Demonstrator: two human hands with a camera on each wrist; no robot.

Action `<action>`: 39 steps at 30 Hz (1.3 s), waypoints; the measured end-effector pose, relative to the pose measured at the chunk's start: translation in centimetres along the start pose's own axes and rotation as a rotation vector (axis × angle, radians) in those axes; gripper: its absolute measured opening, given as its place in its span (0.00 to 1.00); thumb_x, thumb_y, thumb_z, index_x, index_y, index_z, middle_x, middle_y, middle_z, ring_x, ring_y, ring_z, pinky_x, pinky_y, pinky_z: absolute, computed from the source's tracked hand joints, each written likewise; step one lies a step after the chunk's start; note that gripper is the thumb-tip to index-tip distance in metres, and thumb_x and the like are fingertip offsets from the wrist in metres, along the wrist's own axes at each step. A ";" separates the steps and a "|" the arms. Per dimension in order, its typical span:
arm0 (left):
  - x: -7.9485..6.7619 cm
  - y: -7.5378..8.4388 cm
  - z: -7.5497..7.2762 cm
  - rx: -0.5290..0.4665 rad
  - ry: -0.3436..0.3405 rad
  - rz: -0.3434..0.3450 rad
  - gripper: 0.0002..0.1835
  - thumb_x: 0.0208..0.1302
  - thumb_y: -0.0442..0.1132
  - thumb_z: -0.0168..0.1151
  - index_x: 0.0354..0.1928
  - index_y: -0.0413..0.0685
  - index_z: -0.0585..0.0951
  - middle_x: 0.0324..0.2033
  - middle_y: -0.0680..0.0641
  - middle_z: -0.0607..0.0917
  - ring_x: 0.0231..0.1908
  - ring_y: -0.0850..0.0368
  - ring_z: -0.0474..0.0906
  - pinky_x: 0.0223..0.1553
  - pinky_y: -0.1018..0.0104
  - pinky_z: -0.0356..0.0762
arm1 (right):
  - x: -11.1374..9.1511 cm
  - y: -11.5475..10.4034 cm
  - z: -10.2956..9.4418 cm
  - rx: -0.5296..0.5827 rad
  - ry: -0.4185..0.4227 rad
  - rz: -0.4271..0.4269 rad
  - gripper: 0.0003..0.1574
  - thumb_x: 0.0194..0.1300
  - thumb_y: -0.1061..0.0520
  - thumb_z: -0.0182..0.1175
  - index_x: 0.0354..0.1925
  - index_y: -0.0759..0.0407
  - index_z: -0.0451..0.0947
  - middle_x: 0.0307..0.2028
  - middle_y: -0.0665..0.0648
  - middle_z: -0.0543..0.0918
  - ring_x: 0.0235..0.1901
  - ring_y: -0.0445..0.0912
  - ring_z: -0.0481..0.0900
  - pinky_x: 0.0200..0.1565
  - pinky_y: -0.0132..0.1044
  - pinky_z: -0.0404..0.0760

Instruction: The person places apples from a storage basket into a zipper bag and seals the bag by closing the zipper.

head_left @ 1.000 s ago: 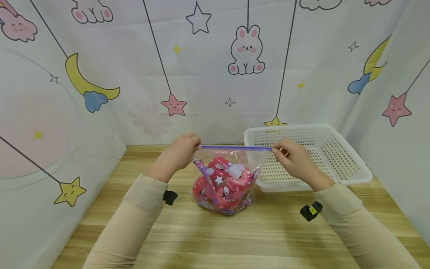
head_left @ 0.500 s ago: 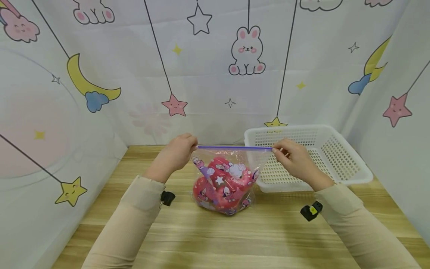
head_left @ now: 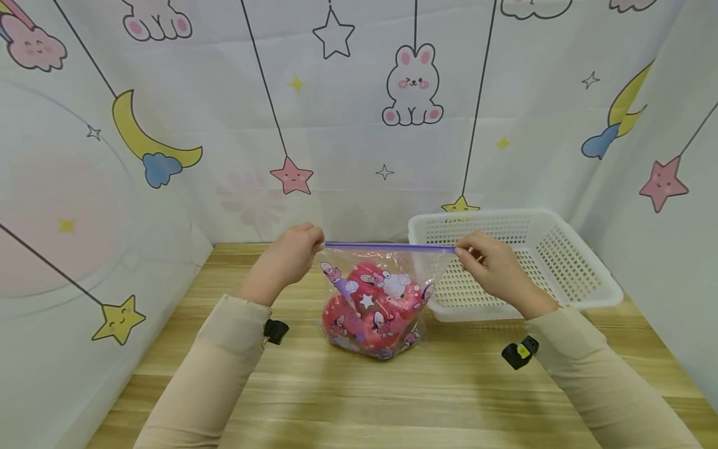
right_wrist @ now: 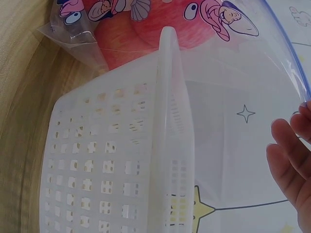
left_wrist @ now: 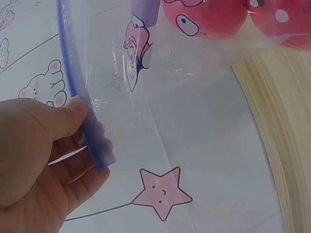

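A clear zip bag [head_left: 387, 305] printed with cartoon sea figures stands on the table. Inside it show several red rounded things [right_wrist: 150, 36] that look like apples. A blue-purple zip strip [head_left: 387, 246] runs straight and taut across its top. At the strip's left end, my left hand [head_left: 294, 252] pinches it; in the left wrist view the thumb [left_wrist: 68, 119] presses it from one side, fingers behind. The strip's other end is pinched by my right hand [head_left: 488, 265], between thumb and fingertips. Only part of the right hand's fingers [right_wrist: 286, 155] appears in the right wrist view.
A white perforated plastic basket [head_left: 583, 262] stands behind and right of the bag, close to the right hand. All of this rests on a wood-grain table [head_left: 359, 399]. A white curtain [head_left: 348, 125] printed with stars and rabbits hangs along the table's back and sides.
My left hand has slid a short way left along the zip strip to its end, so more strip shows. The right hand, bag and basket have stayed put.
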State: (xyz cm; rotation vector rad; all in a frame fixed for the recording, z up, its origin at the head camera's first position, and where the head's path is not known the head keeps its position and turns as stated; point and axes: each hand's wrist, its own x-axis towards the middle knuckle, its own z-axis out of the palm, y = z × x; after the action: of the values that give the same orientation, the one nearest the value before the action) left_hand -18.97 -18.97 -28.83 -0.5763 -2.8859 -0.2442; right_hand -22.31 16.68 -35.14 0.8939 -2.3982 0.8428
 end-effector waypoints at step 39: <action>-1.1 -1.1 -0.8 -0.026 0.012 -0.046 0.08 0.70 0.32 0.49 0.40 0.37 0.78 0.36 0.41 0.79 0.40 0.46 0.77 0.44 0.55 0.78 | -0.1 0.3 0.1 0.053 -0.016 0.052 0.07 0.68 0.63 0.54 0.40 0.61 0.78 0.29 0.54 0.78 0.24 0.40 0.73 0.23 0.29 0.73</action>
State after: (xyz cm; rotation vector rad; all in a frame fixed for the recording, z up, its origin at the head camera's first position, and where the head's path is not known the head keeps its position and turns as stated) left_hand -18.26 -20.54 -28.43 -0.5109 -2.8913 -0.2907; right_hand -22.51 16.83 -35.40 0.8648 -2.4322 0.9258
